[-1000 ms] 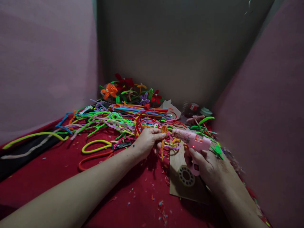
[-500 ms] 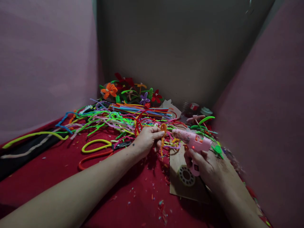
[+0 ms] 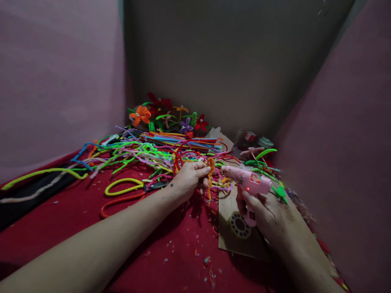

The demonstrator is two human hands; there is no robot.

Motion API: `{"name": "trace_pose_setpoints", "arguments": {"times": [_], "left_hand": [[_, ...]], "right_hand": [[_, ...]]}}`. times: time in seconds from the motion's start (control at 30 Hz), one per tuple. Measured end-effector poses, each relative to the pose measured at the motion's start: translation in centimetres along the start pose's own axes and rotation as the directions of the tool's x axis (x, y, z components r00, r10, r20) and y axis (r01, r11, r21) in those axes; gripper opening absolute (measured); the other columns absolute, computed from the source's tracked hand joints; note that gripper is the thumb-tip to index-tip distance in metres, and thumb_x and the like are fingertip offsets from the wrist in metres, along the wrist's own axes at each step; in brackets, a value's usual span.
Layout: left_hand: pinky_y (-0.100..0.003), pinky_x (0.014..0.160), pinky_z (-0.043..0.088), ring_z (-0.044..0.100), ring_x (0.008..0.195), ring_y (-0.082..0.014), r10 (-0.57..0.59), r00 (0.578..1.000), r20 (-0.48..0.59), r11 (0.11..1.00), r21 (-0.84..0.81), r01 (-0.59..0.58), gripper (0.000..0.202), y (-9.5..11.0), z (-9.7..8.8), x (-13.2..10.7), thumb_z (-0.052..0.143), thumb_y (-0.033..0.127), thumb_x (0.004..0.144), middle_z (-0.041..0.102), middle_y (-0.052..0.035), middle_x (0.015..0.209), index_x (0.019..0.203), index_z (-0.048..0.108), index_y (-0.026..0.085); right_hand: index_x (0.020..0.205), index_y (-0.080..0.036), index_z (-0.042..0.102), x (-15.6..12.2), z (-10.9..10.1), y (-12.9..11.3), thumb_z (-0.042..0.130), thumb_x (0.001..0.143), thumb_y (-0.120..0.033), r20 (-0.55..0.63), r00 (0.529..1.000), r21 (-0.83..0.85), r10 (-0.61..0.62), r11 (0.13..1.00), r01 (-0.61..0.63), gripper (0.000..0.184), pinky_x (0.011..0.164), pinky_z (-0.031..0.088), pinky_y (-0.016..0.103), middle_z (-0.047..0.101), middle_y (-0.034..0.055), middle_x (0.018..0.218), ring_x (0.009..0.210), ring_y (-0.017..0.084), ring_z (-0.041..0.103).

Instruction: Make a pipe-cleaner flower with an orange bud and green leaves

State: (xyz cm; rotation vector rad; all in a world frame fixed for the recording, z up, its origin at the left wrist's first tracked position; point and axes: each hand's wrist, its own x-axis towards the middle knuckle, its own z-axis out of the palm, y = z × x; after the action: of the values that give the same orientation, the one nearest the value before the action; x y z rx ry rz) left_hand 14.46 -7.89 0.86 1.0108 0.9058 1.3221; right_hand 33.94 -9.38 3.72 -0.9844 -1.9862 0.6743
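My left hand [image 3: 190,179] pinches an orange pipe-cleaner piece [image 3: 210,171] with a loop at its top, held upright over the red cloth [image 3: 91,232]. My right hand [image 3: 265,212] grips a pink glue gun [image 3: 248,183] by its handle, its small red light lit. The gun's nozzle points left and ends just right of the orange loop. Under the gun lies a piece of cardboard [image 3: 227,240] with a round ring-shaped disc [image 3: 239,225] on it.
A tangle of coloured pipe cleaners [image 3: 143,154] spreads across the cloth behind my hands. Finished pipe-cleaner flowers [image 3: 166,116] stand by the back wall. Yellow and red loops [image 3: 122,189] lie left. Small jars [image 3: 255,140] sit at the back right. Walls close in on three sides.
Hardly anything has moved. The orange piece and the glue gun nozzle have drawn very slightly closer together.
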Motion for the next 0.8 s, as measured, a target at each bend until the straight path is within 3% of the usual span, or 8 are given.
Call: {"name": "trace_pose_setpoints", "arguments": {"times": [0.23,0.4,0.57,0.8], "left_hand": [[-0.017,0.032,0.036,0.042,0.028,-0.0065,-0.015,1.000,-0.017,1.000,-0.004,0.015,0.014,0.5,0.3,-0.3,0.047,0.019,0.083,0.052,0.0035,0.041,0.070,0.051,0.014],[-0.017,0.031,0.036,0.042,0.028,-0.0065,-0.002,1.000,-0.030,1.000,0.013,0.003,0.013,0.6,0.3,-0.3,0.048,0.020,0.082,0.052,0.0038,0.042,0.072,0.052,0.014],[-0.017,0.031,0.036,0.043,0.028,-0.0068,-0.008,0.999,-0.031,1.000,0.027,0.009,0.012,0.5,0.3,-0.2,0.049,0.021,0.082,0.053,0.0039,0.042,0.072,0.052,0.014],[-0.016,0.031,0.036,0.044,0.027,-0.0064,-0.014,0.999,-0.052,0.999,0.050,0.017,0.014,0.6,0.3,-0.3,0.047,0.019,0.083,0.054,0.0040,0.043,0.070,0.052,0.014]], "right_hand": [[0.046,-0.020,0.049,0.1,-0.3,-0.7,0.046,0.073,-0.036,0.128,0.984,0.111,0.121,0.985,-0.136,0.032,0.038,0.037,0.023,0.049,0.0020,0.045,0.040,0.013,0.045],[0.051,-0.020,0.050,-0.4,0.3,1.2,0.046,0.077,-0.040,0.071,0.979,0.145,0.191,0.969,-0.199,0.033,0.039,0.037,0.023,0.051,0.0007,0.046,0.041,0.012,0.045],[0.052,-0.019,0.050,-0.7,0.4,2.0,0.046,0.078,-0.041,0.080,0.978,0.143,0.195,0.968,-0.205,0.034,0.041,0.037,0.023,0.050,0.0003,0.048,0.043,0.013,0.045],[0.054,-0.020,0.046,-0.6,0.4,1.0,0.047,0.076,-0.036,0.100,0.985,0.145,0.144,0.977,-0.157,0.028,0.040,0.035,0.022,0.045,-0.0013,0.048,0.042,0.011,0.042]]}}
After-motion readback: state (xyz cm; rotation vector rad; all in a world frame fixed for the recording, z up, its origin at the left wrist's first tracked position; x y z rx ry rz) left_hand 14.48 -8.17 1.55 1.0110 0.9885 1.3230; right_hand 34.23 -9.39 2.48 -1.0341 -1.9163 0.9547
